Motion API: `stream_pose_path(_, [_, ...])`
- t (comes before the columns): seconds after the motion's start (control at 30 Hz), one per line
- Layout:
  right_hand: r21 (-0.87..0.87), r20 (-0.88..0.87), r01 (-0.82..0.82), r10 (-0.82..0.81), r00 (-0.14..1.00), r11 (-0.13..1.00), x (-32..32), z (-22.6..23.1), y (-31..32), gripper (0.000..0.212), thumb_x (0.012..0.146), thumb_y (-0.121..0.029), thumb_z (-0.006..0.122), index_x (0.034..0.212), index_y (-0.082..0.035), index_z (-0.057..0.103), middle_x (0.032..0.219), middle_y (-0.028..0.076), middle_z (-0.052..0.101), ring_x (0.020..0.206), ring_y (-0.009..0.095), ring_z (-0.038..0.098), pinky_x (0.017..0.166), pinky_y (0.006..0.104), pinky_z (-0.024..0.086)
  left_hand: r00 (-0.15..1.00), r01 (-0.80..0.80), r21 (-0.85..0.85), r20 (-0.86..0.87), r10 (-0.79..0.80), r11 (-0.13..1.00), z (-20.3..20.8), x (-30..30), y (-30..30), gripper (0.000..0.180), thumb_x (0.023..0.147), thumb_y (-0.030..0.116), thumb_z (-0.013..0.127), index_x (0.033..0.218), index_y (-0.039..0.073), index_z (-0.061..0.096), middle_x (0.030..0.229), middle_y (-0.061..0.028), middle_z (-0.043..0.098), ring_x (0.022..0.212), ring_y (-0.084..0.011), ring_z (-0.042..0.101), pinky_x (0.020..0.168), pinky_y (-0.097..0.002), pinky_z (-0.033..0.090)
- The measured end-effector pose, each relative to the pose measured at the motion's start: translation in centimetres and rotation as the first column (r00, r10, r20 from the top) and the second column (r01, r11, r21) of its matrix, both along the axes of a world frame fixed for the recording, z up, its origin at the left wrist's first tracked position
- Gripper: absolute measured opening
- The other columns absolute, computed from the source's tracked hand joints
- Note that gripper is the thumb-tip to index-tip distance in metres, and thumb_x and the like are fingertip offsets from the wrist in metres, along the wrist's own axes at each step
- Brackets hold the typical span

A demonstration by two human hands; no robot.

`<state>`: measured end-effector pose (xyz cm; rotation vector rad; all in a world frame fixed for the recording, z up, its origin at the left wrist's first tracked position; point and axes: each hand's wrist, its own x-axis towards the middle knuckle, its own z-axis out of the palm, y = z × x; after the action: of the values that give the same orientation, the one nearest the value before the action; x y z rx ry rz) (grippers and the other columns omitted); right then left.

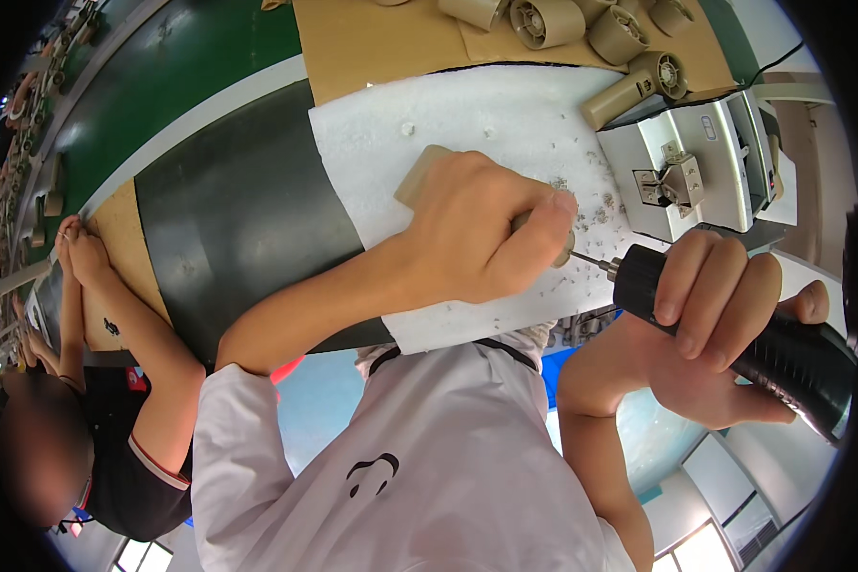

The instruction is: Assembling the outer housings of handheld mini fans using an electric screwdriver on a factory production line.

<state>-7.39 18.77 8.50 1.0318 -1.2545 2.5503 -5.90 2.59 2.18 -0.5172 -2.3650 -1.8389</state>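
Observation:
My left hand [491, 224] is wrapped round a tan hair dryer housing [418, 177]. One end of it pokes out past my knuckles, and most of it is hidden by the fingers. In my right hand [720, 319] is a black electric screwdriver [791, 367], tilted with its bit pointing left. The thin bit reaches the housing's end beside my left thumb; whether it sits in a screw I cannot tell. Beneath my left hand lies a white foam sheet [372, 124], with many small screws [605, 205] scattered on its right part.
A silvery box with a metal bracket [677, 181] stands at the right of the sheet. Several tan dryer housings [547, 23] lie on cardboard [372, 57] at the back. A dark mat [248, 200] covers the bench to the left, where a co-worker's hands [81, 250] rest.

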Motion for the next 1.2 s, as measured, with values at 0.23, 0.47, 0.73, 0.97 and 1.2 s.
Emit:
stream_pose_path(0.23, [0.005, -0.025, -0.051, 0.051, 0.998, 0.999, -0.1, -0.5, -0.2, 0.059, 0.090, -0.062, 0.043, 0.117, -0.009, 0.050, 0.067, -0.002, 0.051, 0.054, 0.008, 0.048, 0.049, 0.0234, 0.038, 0.999, -0.038, -0.044, -0.015, 0.038, 0.998, -0.3, -0.2, 0.0, 0.039, 0.087, 0.019, 0.043, 0.052, 0.003, 0.045, 0.044, -0.0093, 0.034, 0.038, -0.0274, 0.031, 0.040, -0.0358, 0.028])
stream_pose_path(0.47, [-0.082, 0.008, 0.001, -0.001, 1.000, 0.997, 0.4, -1.6, -0.1, 0.066, 0.089, -0.065, 0.043, 0.122, -0.009, 0.046, 0.063, 0.000, 0.044, 0.051, 0.011, 0.039, 0.050, 0.0274, 0.036, 0.993, -0.041, -0.294, 0.095, 0.072, 0.955, 1.2, -1.1, -1.0, 0.040, 0.083, 0.027, 0.053, 0.049, 0.006, 0.060, 0.044, -0.0145, 0.051, 0.040, -0.0323, 0.051, 0.045, -0.0426, 0.042])
stream_pose_path(0.73, [-0.058, 0.275, 0.287, -0.261, 0.925, 0.956, -0.5, -3.0, 5.1, 0.070, 0.088, -0.069, 0.038, 0.121, -0.008, 0.043, 0.062, 0.003, 0.039, 0.053, 0.014, 0.035, 0.052, 0.0300, 0.036, 0.639, -0.767, -0.538, -0.595, 0.488, 0.349, -2.2, -11.2, -11.2, 0.033, 0.081, 0.028, 0.058, 0.065, 0.000, 0.065, 0.069, -0.0216, 0.064, 0.065, -0.0376, 0.063, 0.059, -0.0472, 0.049])
stream_pose_path(0.97, [0.193, 0.096, 0.587, -0.611, 0.786, 0.786, -6.8, -2.4, 6.9, 0.081, 0.079, -0.083, 0.032, 0.113, -0.010, 0.041, 0.059, 0.009, 0.048, 0.050, 0.021, 0.044, 0.052, 0.0360, 0.041, 0.925, -0.190, -0.687, 0.115, 0.363, 0.701, 0.9, -22.8, -4.1, 0.067, 0.078, 0.029, 0.071, 0.132, -0.001, 0.042, 0.123, -0.0325, 0.051, 0.114, -0.0364, 0.054, 0.099, -0.0461, 0.039])
stream_pose_path(1.2, [0.316, 0.022, 0.558, -0.594, 0.804, 0.767, -8.1, -3.0, 4.8, 0.082, 0.079, -0.082, 0.036, 0.112, -0.008, 0.041, 0.056, 0.008, 0.047, 0.048, 0.019, 0.044, 0.049, 0.0335, 0.041, 0.597, -0.483, 0.250, -0.607, 0.524, 0.839, -3.1, -21.3, -6.2, 0.032, 0.087, 0.018, 0.050, 0.111, -0.003, 0.053, 0.081, -0.0195, 0.063, 0.073, -0.0340, 0.062, 0.062, -0.0424, 0.048])
